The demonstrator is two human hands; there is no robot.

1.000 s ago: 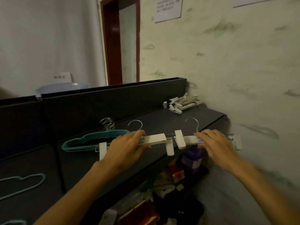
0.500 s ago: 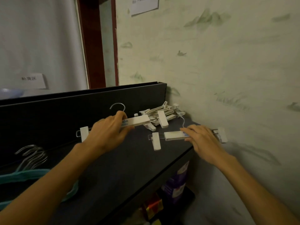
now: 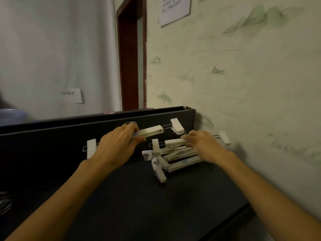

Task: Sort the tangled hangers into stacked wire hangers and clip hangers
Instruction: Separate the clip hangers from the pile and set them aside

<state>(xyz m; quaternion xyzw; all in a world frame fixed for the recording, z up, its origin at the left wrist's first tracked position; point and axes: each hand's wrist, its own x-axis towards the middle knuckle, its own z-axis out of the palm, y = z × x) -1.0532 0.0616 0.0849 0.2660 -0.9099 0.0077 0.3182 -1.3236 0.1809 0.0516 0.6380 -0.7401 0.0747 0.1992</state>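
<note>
Two hands, each with a white clip hanger, at the pile in the worktop corner.

The left hand [image 3: 116,145], arm reaching forward, curls its fingers round the bar of one clip hanger [image 3: 151,132] held above the dark worktop [image 3: 139,206]. The right hand [image 3: 205,146], knuckles up, grips a second clip hanger [image 3: 173,142] just over the stacked clip hangers [image 3: 175,157], which lie by the wall [image 3: 243,84].

- Left hand [image 3: 116,145] grips a white clip hanger [image 3: 151,133] at its middle, above the dark shelf [image 3: 139,206].
- Right hand [image 3: 205,145], at three o'clock, holds a second clip hanger [image 3: 173,142] over the hanger pile [image 3: 173,159].
</note>
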